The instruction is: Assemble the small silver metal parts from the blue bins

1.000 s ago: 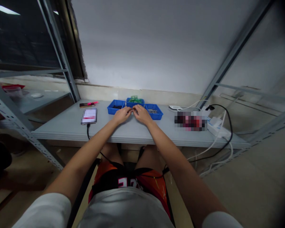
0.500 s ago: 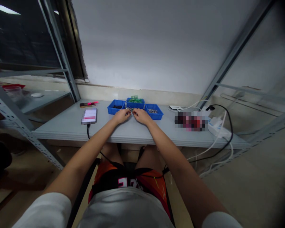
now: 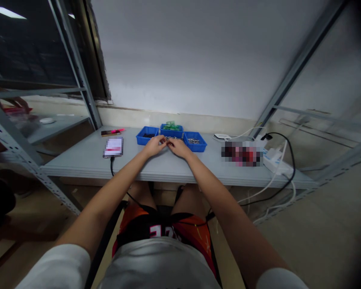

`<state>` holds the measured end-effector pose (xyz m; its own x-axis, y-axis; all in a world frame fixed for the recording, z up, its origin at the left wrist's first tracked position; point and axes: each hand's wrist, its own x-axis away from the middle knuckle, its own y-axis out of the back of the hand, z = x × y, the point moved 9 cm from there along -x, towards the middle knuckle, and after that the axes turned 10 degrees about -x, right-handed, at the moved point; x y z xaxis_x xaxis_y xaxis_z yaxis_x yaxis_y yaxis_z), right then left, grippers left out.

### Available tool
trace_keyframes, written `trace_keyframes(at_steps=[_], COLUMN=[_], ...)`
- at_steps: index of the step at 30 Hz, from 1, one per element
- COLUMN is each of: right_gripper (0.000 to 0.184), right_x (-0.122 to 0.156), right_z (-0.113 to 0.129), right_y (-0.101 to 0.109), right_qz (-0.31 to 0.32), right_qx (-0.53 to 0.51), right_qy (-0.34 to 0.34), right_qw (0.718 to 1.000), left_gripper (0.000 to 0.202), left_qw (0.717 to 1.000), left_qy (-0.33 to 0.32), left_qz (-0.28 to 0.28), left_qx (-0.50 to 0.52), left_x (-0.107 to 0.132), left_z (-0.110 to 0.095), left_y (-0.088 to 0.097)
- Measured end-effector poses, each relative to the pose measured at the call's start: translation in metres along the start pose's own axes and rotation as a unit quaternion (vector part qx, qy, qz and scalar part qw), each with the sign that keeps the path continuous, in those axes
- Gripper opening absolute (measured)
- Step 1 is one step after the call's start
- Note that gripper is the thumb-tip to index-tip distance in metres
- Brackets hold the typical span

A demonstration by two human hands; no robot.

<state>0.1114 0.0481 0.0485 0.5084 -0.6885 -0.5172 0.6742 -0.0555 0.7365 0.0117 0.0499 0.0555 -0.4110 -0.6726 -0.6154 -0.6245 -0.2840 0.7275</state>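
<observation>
My left hand point(image 3: 153, 147) and my right hand point(image 3: 177, 147) rest close together on the grey table point(image 3: 87, 158), fingertips pinched toward each other over a small metal part point(image 3: 167, 139) too tiny to name. Just beyond them stand three blue trays: the left tray point(image 3: 147, 134) with dark pieces, the middle tray point(image 3: 171, 129) with green parts, the right tray point(image 3: 195, 141) with small metal pieces.
A phone point(image 3: 113, 146) with a cable lies left of my hands, a pink marker point(image 3: 112, 131) behind it. To the right sit a blurred red object point(image 3: 242, 154), a white power strip point(image 3: 273, 160) and black and white cables. Metal shelf posts flank the table.
My hands have hardly moved; the fingertips drew slightly closer together in front of the trays.
</observation>
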Motion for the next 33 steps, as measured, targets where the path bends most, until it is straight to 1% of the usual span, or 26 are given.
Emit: trace_keyframes(at_steps=[3,5,9,12,18,22,25,28,33], right_gripper=[0.019,0.019,0.024,0.024,0.021,0.02,0.019,0.019,0.021], right_x=[0.0,0.0,0.0,0.0,0.001,0.001,0.001,0.001,0.001], right_z=[-0.001,-0.002,-0.002,-0.003,-0.007,-0.007,-0.006,-0.006,-0.004], right_y=[0.006,0.01,0.012,0.012,0.01,0.006,0.003,0.005,0.01], right_qz=[-0.028,-0.049,-0.058,-0.057,-0.045,-0.028,-0.014,-0.022,-0.048], right_qx=[-0.028,-0.049,-0.073,-0.068,-0.047,-0.044,-0.035,-0.049,-0.082], right_qy=[-0.007,-0.016,-0.024,-0.028,-0.041,-0.039,-0.033,-0.03,-0.032], right_qw=[0.999,0.997,0.995,0.996,0.997,0.998,0.999,0.998,0.995], left_gripper=[0.018,0.017,0.021,0.022,0.024,0.025,0.024,0.02,0.018], left_qw=[1.0,0.999,0.998,0.998,0.999,1.0,1.0,1.0,0.999], left_qy=[0.028,0.037,0.029,0.018,0.006,-0.011,-0.01,0.01,0.034], left_qz=[-0.004,0.009,0.043,0.053,0.036,0.025,0.022,0.021,0.025], left_qx=[0.0,-0.008,-0.021,-0.025,-0.025,-0.008,0.009,0.014,-0.015], left_x=[0.002,0.002,0.003,0.002,0.0,-0.001,0.0,0.001,0.001], left_z=[0.004,0.005,0.003,0.002,0.002,0.0,0.0,0.004,0.01], left_y=[0.002,0.0,-0.004,-0.006,-0.006,-0.004,-0.003,-0.004,-0.005])
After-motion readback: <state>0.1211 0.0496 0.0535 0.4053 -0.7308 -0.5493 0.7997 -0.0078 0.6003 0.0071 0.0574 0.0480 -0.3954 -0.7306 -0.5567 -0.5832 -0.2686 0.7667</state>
